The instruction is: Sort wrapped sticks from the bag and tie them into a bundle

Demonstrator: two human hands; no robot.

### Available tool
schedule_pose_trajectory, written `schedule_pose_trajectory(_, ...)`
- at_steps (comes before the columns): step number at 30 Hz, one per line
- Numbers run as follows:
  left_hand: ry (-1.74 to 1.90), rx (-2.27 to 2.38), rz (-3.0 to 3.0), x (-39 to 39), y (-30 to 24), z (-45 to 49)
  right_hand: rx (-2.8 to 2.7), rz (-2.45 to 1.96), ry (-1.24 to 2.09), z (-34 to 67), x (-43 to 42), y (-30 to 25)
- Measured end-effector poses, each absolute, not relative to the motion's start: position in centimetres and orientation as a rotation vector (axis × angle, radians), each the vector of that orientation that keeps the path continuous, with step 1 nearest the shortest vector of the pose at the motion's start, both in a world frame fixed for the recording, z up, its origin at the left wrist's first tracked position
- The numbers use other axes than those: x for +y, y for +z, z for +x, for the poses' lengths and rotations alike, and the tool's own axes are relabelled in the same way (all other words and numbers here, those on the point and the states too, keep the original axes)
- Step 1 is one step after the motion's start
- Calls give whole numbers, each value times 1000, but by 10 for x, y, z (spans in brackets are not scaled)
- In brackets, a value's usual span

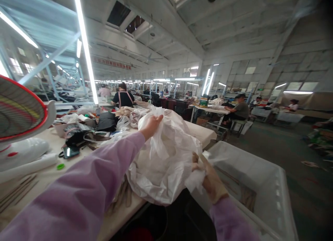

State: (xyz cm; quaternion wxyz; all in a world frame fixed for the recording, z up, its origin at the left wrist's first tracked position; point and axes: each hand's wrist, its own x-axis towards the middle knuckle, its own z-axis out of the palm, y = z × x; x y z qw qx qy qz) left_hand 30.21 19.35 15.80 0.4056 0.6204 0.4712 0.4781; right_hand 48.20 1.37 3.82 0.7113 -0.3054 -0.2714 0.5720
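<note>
A large white plastic bag [166, 164] spreads between my two hands over the table's front edge, its mouth gaping toward me. My left hand [153, 126] is closed on the far upper rim of the bag. At the near right side, my gloved right hand [209, 178] grips a bunched part of the same bag. What lies inside the bag cannot be made out. Under its left side, several beige gloves [122, 197] rest on the table, partly hidden by the bag and my sleeve.
A white plastic bin [275, 185] stands right of the table [203, 131]. A red-rimmed fan [23, 109] is at far left. A phone [69, 152], a green ring [60, 166] and piled materials lie on the table. One person [123, 97] sits beyond it, another [239, 109] at right.
</note>
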Motion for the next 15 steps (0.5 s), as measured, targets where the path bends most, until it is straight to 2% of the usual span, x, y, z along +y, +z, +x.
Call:
schedule_pose_trajectory(4, 1123, 958, 1573, 167, 156, 327, -647, -723, 1288, 456, 44, 60)
schedule_pose_trajectory(7, 1102, 843, 1551, 151, 154, 336, -704, -739, 1476, 430, 53, 67)
schedule_pose_trajectory(11, 1265, 907, 1635, 144, 150, 340, -726, -732, 1788, 408, 50, 69)
schedule_pose_trajectory(15, 1379, 1006, 1703, 145, 136, 345, -771, -796, 1857, 399, 50, 69)
